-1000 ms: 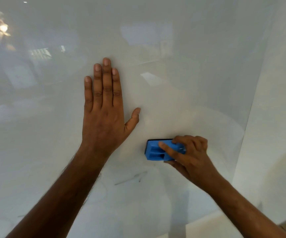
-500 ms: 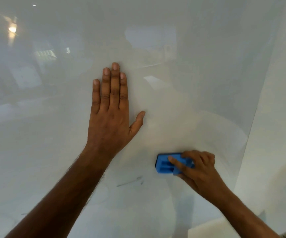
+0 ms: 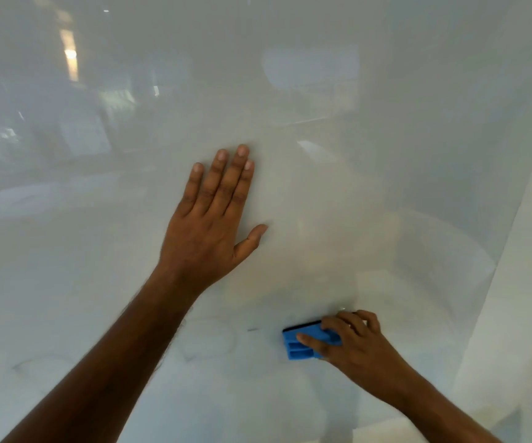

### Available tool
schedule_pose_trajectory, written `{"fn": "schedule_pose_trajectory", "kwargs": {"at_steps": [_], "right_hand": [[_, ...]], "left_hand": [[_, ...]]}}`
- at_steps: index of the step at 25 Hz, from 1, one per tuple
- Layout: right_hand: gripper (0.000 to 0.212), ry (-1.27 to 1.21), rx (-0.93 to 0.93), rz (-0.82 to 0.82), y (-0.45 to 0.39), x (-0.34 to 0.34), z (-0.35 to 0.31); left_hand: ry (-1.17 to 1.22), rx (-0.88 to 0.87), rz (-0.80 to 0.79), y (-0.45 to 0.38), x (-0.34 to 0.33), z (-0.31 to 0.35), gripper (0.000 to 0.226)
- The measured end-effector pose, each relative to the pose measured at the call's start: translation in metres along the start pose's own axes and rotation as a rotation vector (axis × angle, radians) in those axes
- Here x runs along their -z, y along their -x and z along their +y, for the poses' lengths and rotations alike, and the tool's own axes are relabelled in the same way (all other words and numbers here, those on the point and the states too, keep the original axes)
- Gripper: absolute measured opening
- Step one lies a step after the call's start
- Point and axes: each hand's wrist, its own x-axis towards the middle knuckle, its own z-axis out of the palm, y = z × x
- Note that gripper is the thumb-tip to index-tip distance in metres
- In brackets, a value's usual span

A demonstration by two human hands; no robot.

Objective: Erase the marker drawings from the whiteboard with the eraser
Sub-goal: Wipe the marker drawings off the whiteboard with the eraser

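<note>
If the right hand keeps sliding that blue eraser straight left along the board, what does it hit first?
Probably the short dark marker dash just left of the eraser held by the right hand; farther left lies the left forearm.

glossy whiteboard [image 3: 386, 155] fills the view, dim room reflections across its upper part. left hand [image 3: 210, 225] lies flat on the board, fingers together pointing up, thumb spread to the right. right hand [image 3: 351, 342] lower right, wrapped around a blue eraser [image 3: 303, 343] — dark felt edge against the board, thumb across the ribbed blue back. short dark mark [image 3: 252, 329] just left of the eraser; faint grey loops [image 3: 208, 343] further left, low on the board. pale wall [image 3: 520, 282] at right.
</note>
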Motion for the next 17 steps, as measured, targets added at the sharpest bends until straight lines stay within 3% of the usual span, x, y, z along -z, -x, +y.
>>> {"fn": "schedule_pose_trajectory", "kwargs": {"at_steps": [4,7,10,13,17], "right_hand": [[0.051,-0.040,-0.126,0.076,-0.038,0.033,0.022],[0.054,-0.104,-0.171,0.124,-0.089,0.042,0.002],[0.059,-0.063,-0.055,0.092,-0.104,0.020,-0.041],[0.076,-0.036,0.122,-0.027,-0.062,-0.001,-0.055],[0.070,0.029,0.086,-0.033,-0.031,0.006,-0.022]], "left_hand": [[-0.041,0.097,0.007,0.051,0.006,-0.044,0.092],[-0.038,0.213,-0.004,0.077,0.013,-0.071,0.097],[-0.019,0.254,-0.006,0.095,0.017,-0.084,0.096],[-0.005,0.300,-0.013,0.119,0.021,-0.103,0.097],[0.015,0.441,0.003,0.143,0.024,-0.119,0.097]]}}
